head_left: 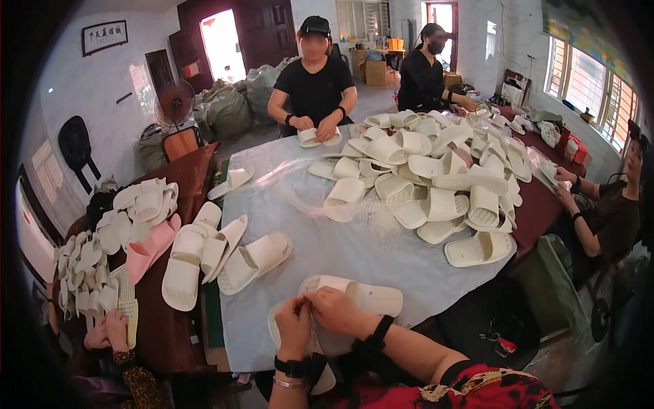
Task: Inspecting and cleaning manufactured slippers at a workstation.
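Observation:
Both my hands work on a pair of white slide slippers [371, 297] at the near edge of a table covered in pale blue plastic sheet [354, 252]. My left hand [293, 326] pinches the lower slipper, which hangs over the table edge. My right hand [335, 310] grips the strap end of the upper slipper, right beside the left hand. Both wrists wear black bands.
A big heap of white slippers [436, 177] fills the far right of the table. More slippers [225, 255] lie left of my hands, with one pink one [151, 249]. Across the table a person in black [315, 88] handles a slipper; other people sit right and lower left.

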The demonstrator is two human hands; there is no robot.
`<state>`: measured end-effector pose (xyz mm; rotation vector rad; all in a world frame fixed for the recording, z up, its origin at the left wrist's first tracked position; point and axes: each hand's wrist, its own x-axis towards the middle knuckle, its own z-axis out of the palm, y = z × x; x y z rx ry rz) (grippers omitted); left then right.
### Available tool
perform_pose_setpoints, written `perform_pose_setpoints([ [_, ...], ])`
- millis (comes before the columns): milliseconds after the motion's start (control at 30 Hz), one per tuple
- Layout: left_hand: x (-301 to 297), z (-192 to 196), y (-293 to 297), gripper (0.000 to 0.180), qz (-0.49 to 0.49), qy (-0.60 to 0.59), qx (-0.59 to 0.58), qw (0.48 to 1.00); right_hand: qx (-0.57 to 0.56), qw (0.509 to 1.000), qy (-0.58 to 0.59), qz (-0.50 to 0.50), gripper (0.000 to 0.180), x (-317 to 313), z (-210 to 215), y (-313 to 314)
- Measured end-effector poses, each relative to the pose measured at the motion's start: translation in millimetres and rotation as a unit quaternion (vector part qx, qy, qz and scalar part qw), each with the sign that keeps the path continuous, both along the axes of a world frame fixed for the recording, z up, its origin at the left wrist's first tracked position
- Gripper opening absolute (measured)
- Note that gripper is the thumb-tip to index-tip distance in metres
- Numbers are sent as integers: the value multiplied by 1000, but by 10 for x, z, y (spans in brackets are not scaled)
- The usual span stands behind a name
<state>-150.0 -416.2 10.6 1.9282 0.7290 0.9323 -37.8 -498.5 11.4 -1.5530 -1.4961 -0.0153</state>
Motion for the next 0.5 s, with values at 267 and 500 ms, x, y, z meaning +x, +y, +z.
perform_pose_setpoints([
  [267, 23, -303, 100, 12, 31, -162, -139, 976, -40, 998, -50, 1, 8, 96, -94, 199],
  [500, -104, -379, 51, 11, 54, -182, -143, 971, -28, 997, -74, -12, 10, -18, -35, 92],
])
